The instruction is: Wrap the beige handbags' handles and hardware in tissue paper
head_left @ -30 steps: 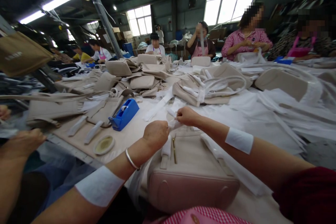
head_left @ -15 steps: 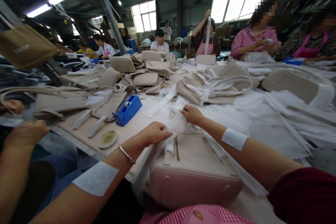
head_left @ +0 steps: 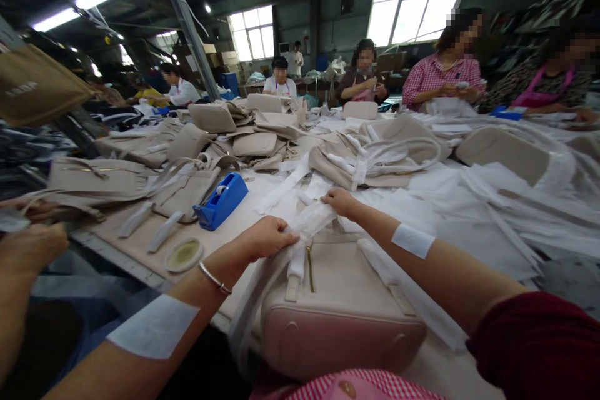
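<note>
A beige bag with a gold zipper lies at the table edge before me, its pinkish base toward my body. Above its far end, my left hand pinches a thin white wrapping strip between thumb and fingers. My right hand grips the other end of that strip, fingers closed. From my left hand a white-wrapped strap hangs down along the bag's left side. Whether the strip encloses part of the strap between my hands, I cannot tell. White wrapping also covers the bag's two short straps.
A blue tape dispenser and a small round dish sit left of my hands. Beige bags are heaped beyond, and white sheets spread to the right. A co-worker's hands work at the far left; other people sit across the table.
My hands still hold the strip, which looks flatter and more stretched between them. The whole view has shifted slightly. A person across the table has lowered a raised arm.
</note>
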A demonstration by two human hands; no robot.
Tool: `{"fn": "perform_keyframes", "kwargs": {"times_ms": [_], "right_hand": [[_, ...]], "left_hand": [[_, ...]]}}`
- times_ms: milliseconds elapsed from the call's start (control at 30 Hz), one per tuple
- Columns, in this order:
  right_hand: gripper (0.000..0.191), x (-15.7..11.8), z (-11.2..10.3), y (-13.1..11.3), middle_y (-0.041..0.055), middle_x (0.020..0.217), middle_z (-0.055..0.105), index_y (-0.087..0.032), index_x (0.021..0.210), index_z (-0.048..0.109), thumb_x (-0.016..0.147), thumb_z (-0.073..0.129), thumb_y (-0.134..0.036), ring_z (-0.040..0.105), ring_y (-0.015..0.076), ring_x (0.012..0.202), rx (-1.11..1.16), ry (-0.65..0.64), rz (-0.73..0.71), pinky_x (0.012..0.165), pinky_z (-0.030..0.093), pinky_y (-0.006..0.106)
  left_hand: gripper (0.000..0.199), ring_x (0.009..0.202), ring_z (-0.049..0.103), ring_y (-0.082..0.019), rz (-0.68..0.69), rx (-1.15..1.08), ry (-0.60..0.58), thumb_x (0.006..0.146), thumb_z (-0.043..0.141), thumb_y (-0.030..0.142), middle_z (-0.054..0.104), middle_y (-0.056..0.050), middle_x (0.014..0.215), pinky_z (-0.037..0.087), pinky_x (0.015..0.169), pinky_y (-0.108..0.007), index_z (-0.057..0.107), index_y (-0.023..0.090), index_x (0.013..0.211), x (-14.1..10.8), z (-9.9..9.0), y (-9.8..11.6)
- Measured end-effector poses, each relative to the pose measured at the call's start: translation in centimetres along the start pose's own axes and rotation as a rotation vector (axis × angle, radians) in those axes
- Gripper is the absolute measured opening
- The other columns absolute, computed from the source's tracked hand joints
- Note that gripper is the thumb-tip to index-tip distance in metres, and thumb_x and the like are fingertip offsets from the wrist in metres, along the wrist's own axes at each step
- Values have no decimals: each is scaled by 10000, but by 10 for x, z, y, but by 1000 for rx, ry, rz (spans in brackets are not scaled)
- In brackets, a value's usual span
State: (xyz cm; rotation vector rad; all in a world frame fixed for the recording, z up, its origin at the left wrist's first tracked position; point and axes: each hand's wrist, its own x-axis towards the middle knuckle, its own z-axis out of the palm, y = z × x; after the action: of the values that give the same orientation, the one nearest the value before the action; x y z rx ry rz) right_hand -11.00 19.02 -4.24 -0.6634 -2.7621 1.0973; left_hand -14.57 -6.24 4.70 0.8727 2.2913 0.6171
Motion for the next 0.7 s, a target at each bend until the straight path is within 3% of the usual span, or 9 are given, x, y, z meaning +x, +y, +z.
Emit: {"fn": "perform_keyframes", "kwargs": {"times_ms": [167, 267, 333, 433, 567, 700], "right_hand": [[204, -4, 3, -7, 34, 705, 648, -121, 813, 663, 837, 569, -300, 532, 130, 614, 206, -93, -27, 552, 399, 219], [57, -7, 2, -7, 30, 651, 653, -128, 712, 675, 681, 662, -174, 537, 138, 600, 257, -179, -18, 540, 400, 223], [66, -9, 0, -7, 25, 622, 656, -140, 647, 670, 595, 675, -101, 545, 143, 590, 285, -237, -13, 536, 405, 224], [46, -11, -2, -9, 34, 626, 671, -152, 635, 662, 609, 661, -114, 568, 148, 574, 349, -284, 5, 536, 429, 227], [44, -13, 6, -13, 43, 624, 675, -152, 652, 652, 674, 658, -190, 584, 157, 566, 404, -251, 47, 532, 442, 232], [224, -18, 5, -14, 73, 768, 702, -141, 745, 646, 817, 585, -345, 593, 148, 635, 422, -98, 96, 538, 428, 217]], "left_hand": [[355, 521, 390, -112, 8, -44, 1, 724, 638, 521, 498, 39, 561, 278, 471, -239, 640, 170, 676, 1, -7, -1], [365, 530, 383, -110, 30, -53, -15, 714, 655, 526, 489, 36, 567, 263, 469, -235, 628, 166, 657, 0, -10, 1], [376, 527, 377, -108, 32, -77, -40, 708, 661, 533, 481, 37, 565, 254, 464, -236, 621, 163, 652, -3, -11, 2], [379, 508, 371, -106, 14, -132, -62, 703, 660, 538, 481, 40, 557, 258, 458, -240, 616, 164, 664, -6, -10, 5], [365, 502, 396, -109, -12, -169, -55, 691, 664, 520, 525, 34, 571, 280, 461, -243, 644, 157, 716, -7, -6, 9], [325, 544, 463, -127, -7, -149, -33, 685, 664, 473, 586, 18, 612, 337, 504, -246, 665, 152, 729, -8, 1, 10]]}}
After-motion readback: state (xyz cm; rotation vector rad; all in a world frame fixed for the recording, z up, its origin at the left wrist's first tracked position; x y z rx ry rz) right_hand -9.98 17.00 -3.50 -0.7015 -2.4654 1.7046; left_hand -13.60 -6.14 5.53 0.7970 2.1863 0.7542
